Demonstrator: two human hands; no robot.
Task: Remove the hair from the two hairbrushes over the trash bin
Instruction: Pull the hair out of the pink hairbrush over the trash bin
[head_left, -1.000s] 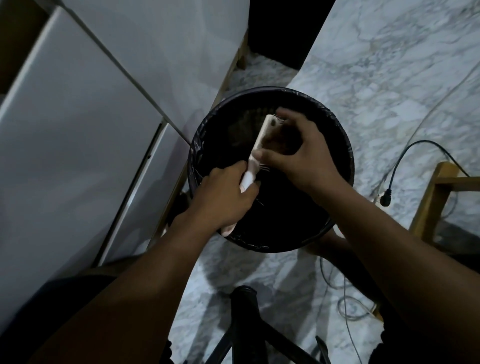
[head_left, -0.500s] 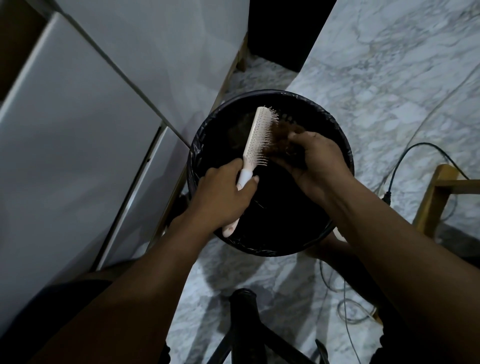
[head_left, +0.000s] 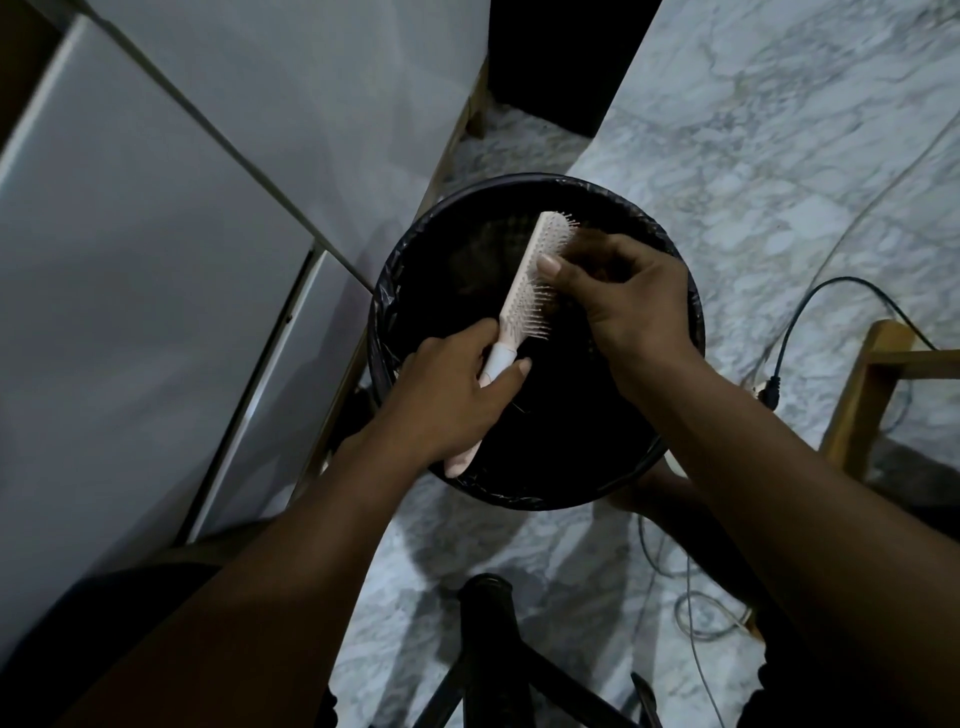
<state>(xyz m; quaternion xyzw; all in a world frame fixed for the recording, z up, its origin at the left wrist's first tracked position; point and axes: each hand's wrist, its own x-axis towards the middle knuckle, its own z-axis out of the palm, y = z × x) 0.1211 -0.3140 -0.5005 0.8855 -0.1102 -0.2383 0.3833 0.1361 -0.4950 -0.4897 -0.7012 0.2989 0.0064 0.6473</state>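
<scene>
One trash bin (head_left: 395, 332) with a black liner fills mid-frame. Above its opening the hairbrush (head_left: 524, 296) runs diagonally, handle at lower left, head toward upper right, bristles facing right. The left hand (head_left: 447, 400) is clenched around the handle. The right hand (head_left: 623, 301) is nearer the bristles: thumb on the head's edge, fingers curled into the bristles, apparently pinching hair.

The white marble floor (head_left: 779, 130) carries a black-lined trash bin (head_left: 670, 244), standing against the white cabinet (head_left: 156, 260). A black cable (head_left: 800, 322) and a wooden frame (head_left: 857, 395) lie to its right.
</scene>
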